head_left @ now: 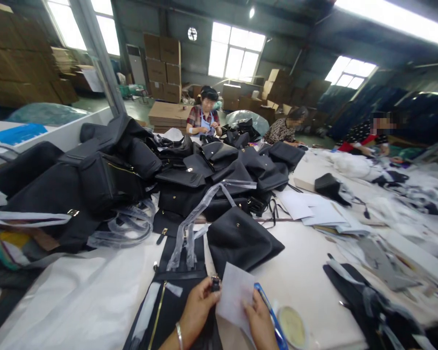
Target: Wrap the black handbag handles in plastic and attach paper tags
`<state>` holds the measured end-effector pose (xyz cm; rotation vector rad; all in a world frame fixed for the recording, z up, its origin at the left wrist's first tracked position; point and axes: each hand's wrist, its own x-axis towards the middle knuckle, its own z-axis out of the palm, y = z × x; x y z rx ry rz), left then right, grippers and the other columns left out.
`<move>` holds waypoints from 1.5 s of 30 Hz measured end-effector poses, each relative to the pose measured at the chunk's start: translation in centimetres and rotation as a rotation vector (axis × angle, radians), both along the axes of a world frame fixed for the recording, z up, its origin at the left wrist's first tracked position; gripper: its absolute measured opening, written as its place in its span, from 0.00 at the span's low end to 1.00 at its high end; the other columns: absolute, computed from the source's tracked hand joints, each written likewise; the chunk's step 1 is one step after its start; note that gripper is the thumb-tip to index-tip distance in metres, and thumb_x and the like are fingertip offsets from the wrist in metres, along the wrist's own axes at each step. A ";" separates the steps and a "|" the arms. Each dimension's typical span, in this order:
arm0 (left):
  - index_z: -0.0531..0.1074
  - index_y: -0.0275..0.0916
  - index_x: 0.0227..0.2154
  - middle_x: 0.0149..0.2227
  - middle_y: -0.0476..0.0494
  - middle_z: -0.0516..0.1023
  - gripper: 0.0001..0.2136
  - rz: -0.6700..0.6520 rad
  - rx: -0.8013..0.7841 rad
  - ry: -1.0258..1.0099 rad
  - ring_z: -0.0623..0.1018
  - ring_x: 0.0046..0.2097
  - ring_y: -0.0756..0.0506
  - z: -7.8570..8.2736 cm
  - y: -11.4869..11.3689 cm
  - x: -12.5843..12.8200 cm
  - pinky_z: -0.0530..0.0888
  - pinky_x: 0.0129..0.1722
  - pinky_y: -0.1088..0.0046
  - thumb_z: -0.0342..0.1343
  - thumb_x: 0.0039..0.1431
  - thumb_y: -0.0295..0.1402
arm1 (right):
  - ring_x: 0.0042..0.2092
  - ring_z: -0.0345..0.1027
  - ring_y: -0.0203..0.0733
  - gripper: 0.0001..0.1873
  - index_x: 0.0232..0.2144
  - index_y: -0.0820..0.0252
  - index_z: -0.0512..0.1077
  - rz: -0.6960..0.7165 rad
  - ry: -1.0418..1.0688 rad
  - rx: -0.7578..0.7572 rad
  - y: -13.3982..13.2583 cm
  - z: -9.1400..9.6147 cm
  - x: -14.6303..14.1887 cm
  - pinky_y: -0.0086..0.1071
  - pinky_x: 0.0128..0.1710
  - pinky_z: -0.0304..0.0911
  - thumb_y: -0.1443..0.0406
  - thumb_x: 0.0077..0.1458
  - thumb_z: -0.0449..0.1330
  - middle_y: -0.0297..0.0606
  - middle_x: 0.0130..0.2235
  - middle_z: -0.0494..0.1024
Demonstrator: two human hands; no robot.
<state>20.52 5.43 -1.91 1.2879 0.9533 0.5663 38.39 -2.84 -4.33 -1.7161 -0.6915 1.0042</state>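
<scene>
My left hand, a bracelet on its wrist, pinches a small black strap end with a metal buckle. In my right hand is a white sheet of paper, gripped between thumb and fingers. A long blue tool runs along the outer side of that hand; its kind and whether the hand grips it are unclear. Under my left hand lies a black bag with a gold zipper and wrapped straps. Just beyond the paper rests a black flap with a small metal stud.
Black bags are heaped across the table. White sheets lie at mid right, and a round roll of tape sits beside my right hand. Another black bag is at the right. Several co-workers sit beyond, one facing me.
</scene>
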 end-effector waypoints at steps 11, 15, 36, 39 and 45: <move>0.73 0.39 0.33 0.34 0.45 0.75 0.10 0.032 0.130 0.034 0.74 0.39 0.44 3.6 0.1 1.2 0.70 0.42 0.68 0.47 0.60 0.34 | 0.41 0.72 0.47 0.24 0.47 0.58 0.71 0.305 0.542 0.110 2.4 1.0 -3.4 0.37 0.42 0.65 0.62 0.45 0.63 0.39 0.41 0.78; 0.75 0.44 0.36 0.52 0.41 0.70 0.11 0.066 0.519 0.336 0.65 0.57 0.40 3.5 0.3 1.5 0.60 0.58 0.57 0.47 0.62 0.37 | 0.39 0.71 0.45 0.26 0.49 0.56 0.70 0.329 0.654 0.105 2.1 0.2 -3.2 0.38 0.42 0.65 0.64 0.45 0.63 0.37 0.41 0.78; 0.75 0.34 0.46 0.44 0.34 0.80 0.19 0.189 -0.490 -0.260 0.77 0.48 0.37 1.6 0.0 1.2 0.68 0.52 0.61 0.61 0.52 0.38 | 0.47 0.70 0.52 0.24 0.47 0.58 0.70 0.279 0.390 0.185 3.0 0.1 -4.3 0.44 0.48 0.64 0.57 0.47 0.64 0.42 0.45 0.78; 0.76 0.35 0.45 0.44 0.36 0.80 0.19 0.188 -0.439 -0.210 0.75 0.50 0.36 1.1 0.3 1.4 0.68 0.53 0.61 0.60 0.52 0.41 | 0.43 0.71 0.49 0.21 0.47 0.55 0.69 0.260 0.010 0.085 3.1 1.7 -2.5 0.40 0.45 0.65 0.58 0.50 0.62 0.41 0.42 0.77; 0.76 0.36 0.44 0.45 0.38 0.80 0.19 0.125 -0.343 -0.147 0.75 0.49 0.36 0.5 0.6 1.4 0.67 0.53 0.60 0.60 0.52 0.42 | 0.47 0.68 0.46 0.16 0.46 0.51 0.72 0.363 -0.312 0.173 5.1 5.2 -0.8 0.35 0.48 0.62 0.61 0.53 0.59 0.39 0.45 0.75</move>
